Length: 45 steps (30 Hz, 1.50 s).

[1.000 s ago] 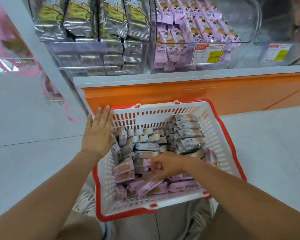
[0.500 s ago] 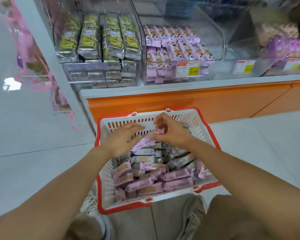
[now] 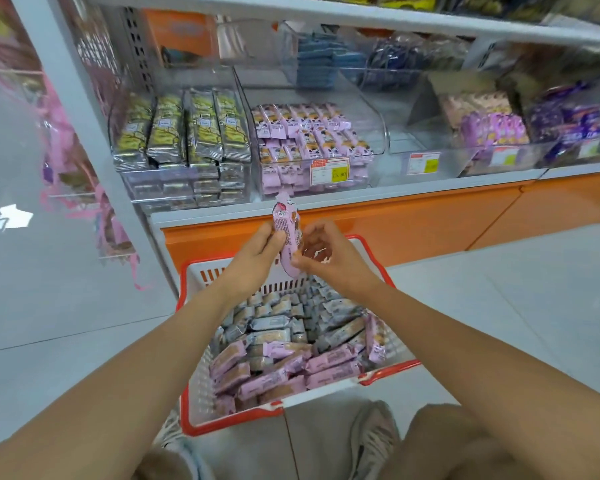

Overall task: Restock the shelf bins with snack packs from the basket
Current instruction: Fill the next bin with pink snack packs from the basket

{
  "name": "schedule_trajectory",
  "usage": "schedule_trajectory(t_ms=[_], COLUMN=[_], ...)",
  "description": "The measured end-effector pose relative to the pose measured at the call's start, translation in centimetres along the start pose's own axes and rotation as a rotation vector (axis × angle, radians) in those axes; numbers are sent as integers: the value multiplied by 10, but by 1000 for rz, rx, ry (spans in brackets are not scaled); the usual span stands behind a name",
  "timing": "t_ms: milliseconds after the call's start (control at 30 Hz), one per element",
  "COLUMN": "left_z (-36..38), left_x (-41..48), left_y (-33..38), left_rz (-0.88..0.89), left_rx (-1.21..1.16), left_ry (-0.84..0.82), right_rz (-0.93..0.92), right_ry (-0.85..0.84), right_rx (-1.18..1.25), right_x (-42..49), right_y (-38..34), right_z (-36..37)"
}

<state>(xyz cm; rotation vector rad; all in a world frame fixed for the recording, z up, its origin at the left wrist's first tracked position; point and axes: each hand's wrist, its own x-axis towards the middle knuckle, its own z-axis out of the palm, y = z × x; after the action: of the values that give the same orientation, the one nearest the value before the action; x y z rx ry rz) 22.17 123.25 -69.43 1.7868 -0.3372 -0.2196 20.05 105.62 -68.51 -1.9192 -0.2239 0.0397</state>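
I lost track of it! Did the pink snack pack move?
Yes. The pink snack pack rose from inside the basket to above its far rim, toward the shelf, with the left hand and right hand holding it.

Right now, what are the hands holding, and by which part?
A pink snack pack, upright above the basket. The left hand grips its middle from the left; the right hand pinches its lower end.

The basket (image 3: 199,389) is white with a red rim. Its near packs (image 3: 329,362) are pink, its far packs (image 3: 271,322) grey. The held snack pack (image 3: 286,230) is cartoon-printed pink. The shelf base (image 3: 413,220) is orange.
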Motion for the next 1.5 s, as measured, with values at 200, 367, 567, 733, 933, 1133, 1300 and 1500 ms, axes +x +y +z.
schedule_trajectory(t_ms=[200, 367, 567, 733, 933, 1133, 1300, 1500], left_z=[-3, -30, -56, -61, -65, -65, -68, -66], left_x=[8, 25, 50, 56, 57, 56, 54, 37], left_y=[19, 32, 28, 14, 5, 4, 7, 6], left_rz=[105, 326, 264, 313, 334, 316, 320, 340], left_rx=[172, 682, 1069, 1169, 1216, 1209, 1197, 1200], left_ry=[94, 472, 404, 421, 431, 416, 360, 348], right_rz=[-82, -120, -104, -46, 48, 189, 123, -202], right_ry=[89, 262, 386, 393, 319, 266, 275, 261], right_rx=[-27, -90, -287, -425, -684, -732, -692, -433], right_x=[5, 47, 124, 169, 188, 192, 183, 148], right_y=[-20, -49, -67, -66, -57, -58, -58, -69], right_z=[-20, -43, -60, -51, -39, -45, -41, -21])
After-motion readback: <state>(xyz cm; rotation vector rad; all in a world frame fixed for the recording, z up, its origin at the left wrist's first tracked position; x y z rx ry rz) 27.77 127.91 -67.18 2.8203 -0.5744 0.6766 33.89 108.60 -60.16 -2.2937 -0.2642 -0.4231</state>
